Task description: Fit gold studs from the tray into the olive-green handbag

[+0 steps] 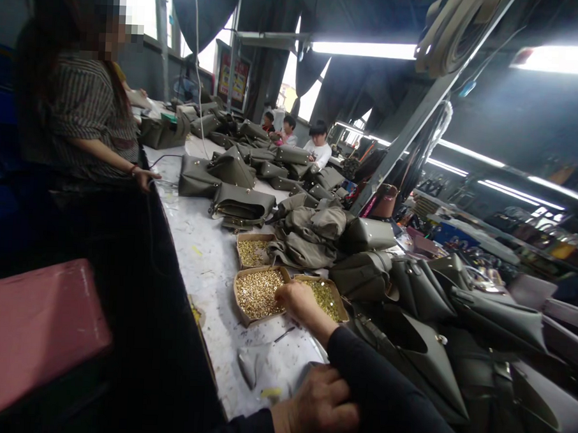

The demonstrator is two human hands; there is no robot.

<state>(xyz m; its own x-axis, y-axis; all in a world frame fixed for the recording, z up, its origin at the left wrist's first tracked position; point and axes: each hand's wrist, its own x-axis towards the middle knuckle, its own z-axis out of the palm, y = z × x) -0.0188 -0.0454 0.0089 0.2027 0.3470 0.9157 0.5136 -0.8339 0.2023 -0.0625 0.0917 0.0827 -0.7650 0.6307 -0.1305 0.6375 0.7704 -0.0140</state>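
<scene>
Three open cardboard trays (259,294) of brass studs are sitting within reach, the right hand (299,301) pinching studs beside them, the left hand (321,406) resting fisted nearer, contents hidden.

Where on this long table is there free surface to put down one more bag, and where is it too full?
Bare table runs along the near edge, from the co-worker's hand down to the three cardboard trays. A smaller patch lies between those trays and the left hand. The right hand reaches into the trays. The far side is crowded with grey bags.
</scene>
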